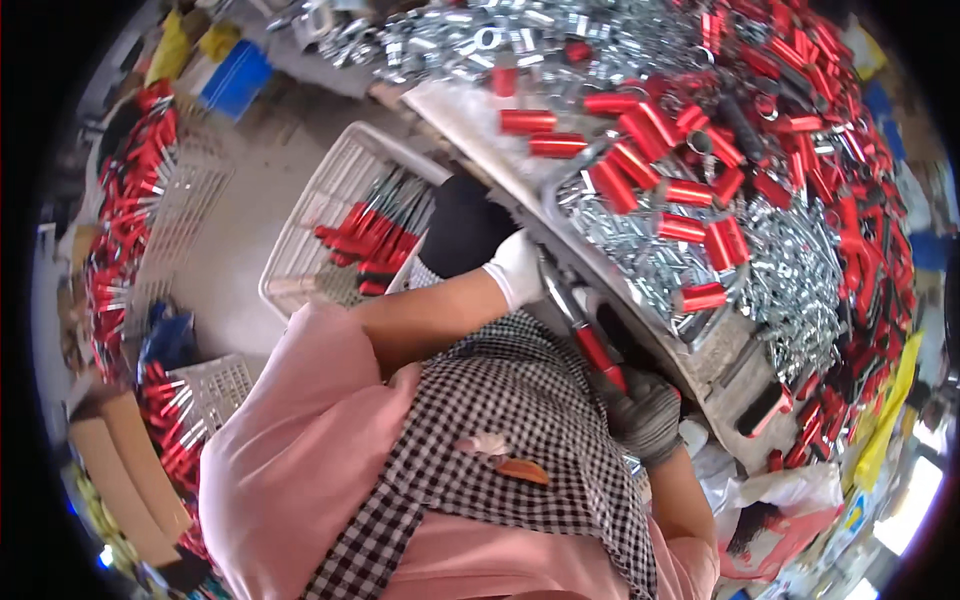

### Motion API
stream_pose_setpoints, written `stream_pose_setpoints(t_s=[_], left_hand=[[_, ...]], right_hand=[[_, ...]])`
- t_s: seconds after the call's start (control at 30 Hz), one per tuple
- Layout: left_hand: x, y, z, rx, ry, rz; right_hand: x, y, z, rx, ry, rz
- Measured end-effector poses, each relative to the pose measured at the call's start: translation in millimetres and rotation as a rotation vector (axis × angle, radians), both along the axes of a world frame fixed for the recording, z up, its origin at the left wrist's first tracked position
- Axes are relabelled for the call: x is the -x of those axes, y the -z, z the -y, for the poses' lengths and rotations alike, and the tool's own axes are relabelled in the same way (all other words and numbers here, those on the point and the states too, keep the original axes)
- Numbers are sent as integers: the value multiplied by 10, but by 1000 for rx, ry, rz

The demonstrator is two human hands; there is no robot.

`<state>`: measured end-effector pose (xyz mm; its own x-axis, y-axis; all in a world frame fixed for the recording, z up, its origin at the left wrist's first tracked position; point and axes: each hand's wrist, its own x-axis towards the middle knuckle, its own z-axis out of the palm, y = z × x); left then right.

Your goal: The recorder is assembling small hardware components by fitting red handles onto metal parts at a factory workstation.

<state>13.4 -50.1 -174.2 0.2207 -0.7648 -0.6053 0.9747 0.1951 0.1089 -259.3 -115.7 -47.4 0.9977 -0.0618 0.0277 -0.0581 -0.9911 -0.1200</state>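
My left hand (517, 268), in a white glove, is closed at the upper metal end of a red-handled tool (597, 346). My right hand (645, 413), in a grey knitted glove, grips its lower, red end. The tool slants between both hands, along the near edge of the workbench and above my checked apron. Its shaft is bare metal; its exact kind does not show. My left fingertips are partly hidden. On the bench beyond lie red cylindrical sleeves (686, 191) and a heap of small metal pins (790, 270).
A white plastic basket (285, 262) on my left holds several red-handled tools with metal shafts. Further left, more red tools (130, 230) are piled by another basket (195, 200). A cardboard box (125, 475) stands at the lower left. Shiny metal fittings (440, 40) cover the bench's far end.
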Motion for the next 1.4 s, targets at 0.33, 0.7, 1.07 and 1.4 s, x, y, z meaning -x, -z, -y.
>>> stream_pose_setpoints(t_s=[0.33,0.7,1.07,1.4], left_hand=[[-497,-1192,-734,4,-400,312],[-822,-807,-1495,-256,-125,231],[-2140,850,-2848,-1106,1368,1294],[-2821,1329,-2944,-1308,2062,1488]], right_hand=[[-929,282,-206,-2765,728,-152],[-1753,207,-706,-2209,314,-366],[-888,549,-289,-2037,751,-6],[-890,519,-339,-2139,936,9]])
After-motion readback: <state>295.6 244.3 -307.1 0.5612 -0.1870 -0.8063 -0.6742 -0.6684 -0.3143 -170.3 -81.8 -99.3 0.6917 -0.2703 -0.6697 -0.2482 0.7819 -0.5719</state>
